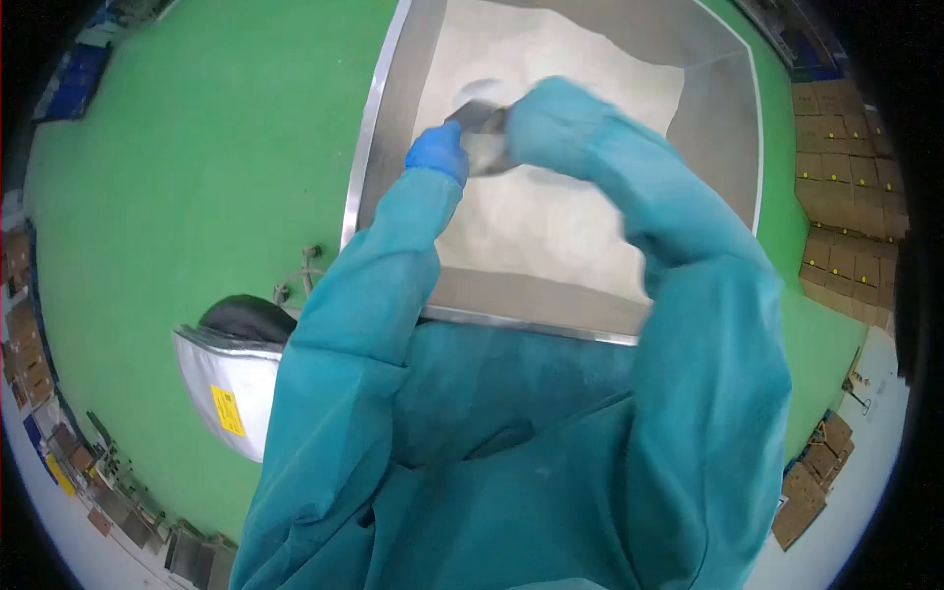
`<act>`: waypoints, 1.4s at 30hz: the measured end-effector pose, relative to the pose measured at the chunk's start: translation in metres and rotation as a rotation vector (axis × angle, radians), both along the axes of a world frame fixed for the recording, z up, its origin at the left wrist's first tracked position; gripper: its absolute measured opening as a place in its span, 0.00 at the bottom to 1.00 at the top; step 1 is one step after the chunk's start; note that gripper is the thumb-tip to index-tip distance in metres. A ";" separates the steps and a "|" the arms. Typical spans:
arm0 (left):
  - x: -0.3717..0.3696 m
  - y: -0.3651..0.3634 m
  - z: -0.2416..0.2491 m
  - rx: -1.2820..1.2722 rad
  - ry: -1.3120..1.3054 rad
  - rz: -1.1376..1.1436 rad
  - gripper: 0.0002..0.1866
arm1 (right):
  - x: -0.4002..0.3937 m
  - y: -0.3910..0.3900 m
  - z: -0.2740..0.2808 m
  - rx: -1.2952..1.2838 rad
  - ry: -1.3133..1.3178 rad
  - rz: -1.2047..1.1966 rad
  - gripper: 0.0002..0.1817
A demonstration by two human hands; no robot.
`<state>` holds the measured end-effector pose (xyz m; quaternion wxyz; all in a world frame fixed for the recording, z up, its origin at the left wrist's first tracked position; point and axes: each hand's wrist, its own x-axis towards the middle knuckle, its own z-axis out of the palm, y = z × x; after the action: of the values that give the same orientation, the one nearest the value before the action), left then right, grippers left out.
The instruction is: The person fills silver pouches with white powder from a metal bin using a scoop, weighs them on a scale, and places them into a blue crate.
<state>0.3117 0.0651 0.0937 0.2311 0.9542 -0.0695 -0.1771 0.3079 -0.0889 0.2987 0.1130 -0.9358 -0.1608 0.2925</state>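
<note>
Steel bin (393, 147) holds white powder (551, 226). We reach over its rim, left hand (439, 151) clamped on the scoop (482, 123) above the powder; our right hand hides behind its sleeve (590, 147), grip untellable.

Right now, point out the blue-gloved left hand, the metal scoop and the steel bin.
left hand (439, 151), head view, back of glove.
metal scoop (475, 115), head view, its grey body.
steel bin (366, 128), head view, left rim.

I take this for an industrial production hall: a green coated floor (197, 177), a large stainless steel hopper (393, 98) holding white powder (531, 206), stacked cardboard cartons (846, 197) along the wall, and my teal protective gown (511, 442).
</note>
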 end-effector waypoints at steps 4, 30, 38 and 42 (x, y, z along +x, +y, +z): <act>0.007 0.003 0.020 0.033 0.097 0.056 0.21 | -0.024 -0.073 -0.006 -0.603 -0.116 0.311 0.26; -0.004 0.002 0.001 -0.216 -0.016 -0.007 0.25 | -0.064 -0.118 -0.182 -0.039 0.070 0.106 0.16; -0.004 -0.013 0.011 -0.146 0.098 -0.055 0.26 | 0.014 -0.087 -0.025 -0.340 -0.085 0.116 0.15; -0.004 -0.008 -0.003 -0.173 -0.073 0.049 0.21 | 0.018 -0.021 -0.027 -0.200 -0.259 0.350 0.13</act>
<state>0.3081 0.0575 0.0905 0.3141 0.9379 -0.0695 -0.1300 0.3256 -0.1102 0.2717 -0.0544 -0.9299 -0.3040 0.1997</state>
